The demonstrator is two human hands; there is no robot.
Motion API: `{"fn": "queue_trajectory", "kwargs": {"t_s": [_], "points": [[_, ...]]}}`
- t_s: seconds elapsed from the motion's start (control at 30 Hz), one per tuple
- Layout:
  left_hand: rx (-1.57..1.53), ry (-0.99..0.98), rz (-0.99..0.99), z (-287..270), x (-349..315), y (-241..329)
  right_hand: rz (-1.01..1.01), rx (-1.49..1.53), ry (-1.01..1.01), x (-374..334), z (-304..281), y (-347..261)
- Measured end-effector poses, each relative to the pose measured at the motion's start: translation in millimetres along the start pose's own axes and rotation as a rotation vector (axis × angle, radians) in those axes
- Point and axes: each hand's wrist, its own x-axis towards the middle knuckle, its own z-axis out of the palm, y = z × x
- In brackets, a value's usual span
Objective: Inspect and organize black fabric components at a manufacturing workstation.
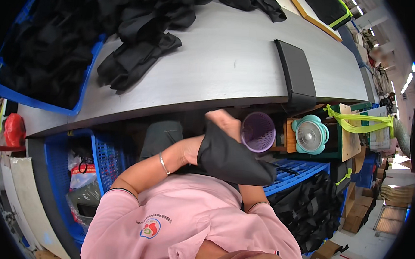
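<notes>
A piece of black fabric (227, 156) hangs in front of my body, folded into a loose, pouch-like shape. From the left, my left hand (193, 150) reaches into or behind its edge; the wrist shows, but the fingers are hidden by the cloth. The hand beyond the fabric's upper edge appears to be my right hand (225, 124). It is blurred, with its fingers pointing up and left, and I cannot make out whether they grip anything. The fabric covers most of my right forearm (253, 196). A silver bangle (163, 164) circles my left forearm.
A grey table (220, 51) spans the far side, with black fabric pieces (141, 57) beside a full blue crate (74, 107). A dark flat panel (295, 73) lies over its near edge. Close by are a purple basket (258, 131), a teal fan (311, 134) and another blue crate (303, 170).
</notes>
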Motion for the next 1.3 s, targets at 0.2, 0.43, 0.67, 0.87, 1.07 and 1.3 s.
{"fn": "queue_trajectory", "kwargs": {"t_s": [0.2, 0.43, 0.67, 0.87, 1.07, 1.3], "points": [[0.358, 0.042, 0.088, 18.3, 25.3, -0.6, -0.165, 0.434, -0.471, -43.1, 97.0, 57.2], [0.432, 0.378, 0.619, 2.3, 37.8, 58.8, 0.300, 0.133, 0.084, -56.5, 31.0, 52.1], [0.403, 0.327, 0.812, 5.3, 12.5, 68.5, -0.006, -0.078, 0.355, -20.4, -17.9, -39.1], [0.870, 0.670, 0.708, 25.5, -10.3, 78.8, 0.304, 0.569, -0.190, -17.6, -21.8, -41.7], [1.436, 0.443, 0.627, -14.2, -21.7, 66.1, 0.314, 1.004, 0.078, -4.9, -43.5, -40.1], [0.148, 0.092, 0.378, -0.3, -20.8, 29.8, 0.264, 0.712, 0.255, 32.1, -42.7, -35.6]]}}
